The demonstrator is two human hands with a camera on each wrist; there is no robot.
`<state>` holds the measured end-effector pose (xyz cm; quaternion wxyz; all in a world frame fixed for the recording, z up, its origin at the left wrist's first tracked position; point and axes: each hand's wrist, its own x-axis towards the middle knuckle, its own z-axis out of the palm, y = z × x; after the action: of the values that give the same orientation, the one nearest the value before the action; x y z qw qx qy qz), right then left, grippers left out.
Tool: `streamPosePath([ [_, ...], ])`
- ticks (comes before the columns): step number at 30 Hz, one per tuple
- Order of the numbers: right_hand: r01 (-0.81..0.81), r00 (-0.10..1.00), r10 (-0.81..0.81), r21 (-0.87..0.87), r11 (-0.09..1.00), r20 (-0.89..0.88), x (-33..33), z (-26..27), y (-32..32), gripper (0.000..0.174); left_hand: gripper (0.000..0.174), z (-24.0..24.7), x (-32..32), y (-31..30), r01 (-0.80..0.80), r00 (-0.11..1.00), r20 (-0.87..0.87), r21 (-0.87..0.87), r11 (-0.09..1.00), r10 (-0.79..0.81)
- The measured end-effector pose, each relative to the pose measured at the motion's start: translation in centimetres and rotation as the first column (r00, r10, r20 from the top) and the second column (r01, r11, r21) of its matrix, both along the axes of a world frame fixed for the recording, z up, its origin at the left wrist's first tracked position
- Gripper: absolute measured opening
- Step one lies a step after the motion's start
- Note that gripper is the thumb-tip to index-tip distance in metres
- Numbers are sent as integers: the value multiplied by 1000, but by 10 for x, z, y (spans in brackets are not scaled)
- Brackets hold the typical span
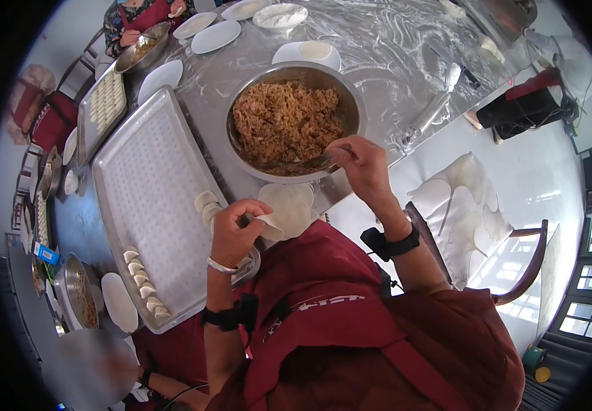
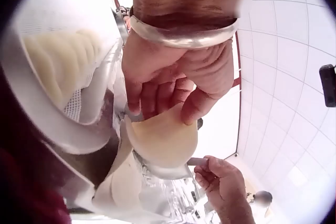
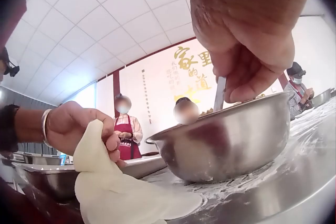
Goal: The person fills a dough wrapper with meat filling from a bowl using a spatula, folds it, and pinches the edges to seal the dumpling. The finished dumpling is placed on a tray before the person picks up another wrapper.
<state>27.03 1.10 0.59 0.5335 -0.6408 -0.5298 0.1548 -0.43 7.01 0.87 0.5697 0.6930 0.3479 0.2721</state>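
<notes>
My left hand (image 1: 236, 231) pinches a round dumpling wrapper (image 2: 165, 139) between thumb and fingers, its lower part hanging free. Just beyond it lies a loose pile of pale wrappers (image 1: 289, 204) at the table's near edge. Over the near right rim of a steel bowl (image 1: 358, 113), my right hand (image 1: 366, 168) grips a flat metal utensil (image 3: 220, 94) by its handle. The utensil's far end dips into the brown minced filling (image 1: 285, 118), which hides its shape. Left of the bowl, a perforated metal tray (image 1: 152, 151) holds a row of folded dumplings (image 1: 144, 282) and several more (image 1: 207, 205) beside my left hand.
Plates (image 1: 216, 37) and a dish of flour (image 1: 280, 16) stand at the back of the floury steel table (image 1: 392, 61). A rolling pin (image 1: 427, 113) lies on the right. Another tray of dumplings (image 1: 106, 96) is farther left. A chair (image 1: 528, 267) stands right.
</notes>
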Motion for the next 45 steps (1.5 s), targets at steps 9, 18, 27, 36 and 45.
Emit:
streamPosePath([
  [9,144,945,-121,53,988,-305,6,4,3,13,12,-17,5,8,-72,969,-219,187,980,113],
  [18,142,946,-127,28,989,-298,2,-3,0,13,21,-17,0,2,299,872,-490,527,796,-3],
  [27,177,966,-187,70,982,180,4,-3,-7,21,13,-10,12,-28,37,886,-346,717,696,310],
  [36,-161,962,117,166,973,248,-65,13,-42,34,8,-3,3,-91,-170,952,-145,481,860,270],
  [45,-172,873,188,-76,982,450,-132,-69,1,32,9,-9,-8,-108,-66,985,-123,366,928,118],
])
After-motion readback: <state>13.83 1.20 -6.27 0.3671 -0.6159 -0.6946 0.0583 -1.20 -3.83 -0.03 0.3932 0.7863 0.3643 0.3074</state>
